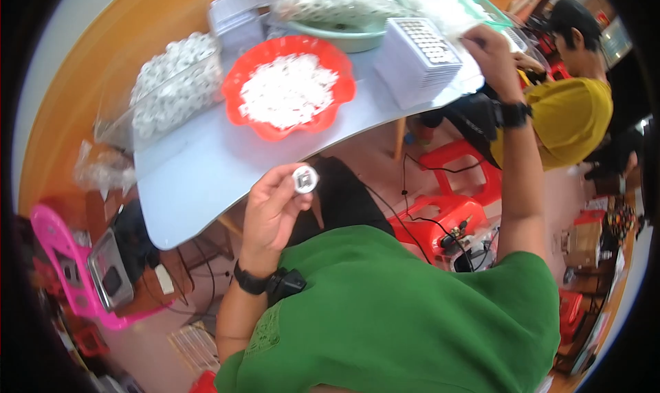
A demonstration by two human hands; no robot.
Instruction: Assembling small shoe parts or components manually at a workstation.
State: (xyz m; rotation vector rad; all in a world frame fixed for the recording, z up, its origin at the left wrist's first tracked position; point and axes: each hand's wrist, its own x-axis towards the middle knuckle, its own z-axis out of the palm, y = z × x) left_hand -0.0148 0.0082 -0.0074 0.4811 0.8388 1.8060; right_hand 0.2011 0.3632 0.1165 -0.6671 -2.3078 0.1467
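My left hand (pixel 273 204) is raised in front of the near table edge, pinching a small round white plastic part (pixel 305 179) between thumb and fingers. A dark metallic piece shows in the part's face. Out to the right, my right hand (pixel 489 55) reaches over the table's far right corner with its fingers curled together. Whatever they hold is hidden. Beside that hand are a stack of white trays (pixel 421 63), the top one filled with rows of small round parts, and a translucent plastic bag (pixel 436 7).
A red scalloped bowl (pixel 232 84) of small white pieces stands on the pale table (pixel 199 180). Left of it is a clear bin (pixel 124 128) of white round parts. A person in yellow (pixel 574 115) sits at the right, near red stools (pixel 440 221) and loose cables.
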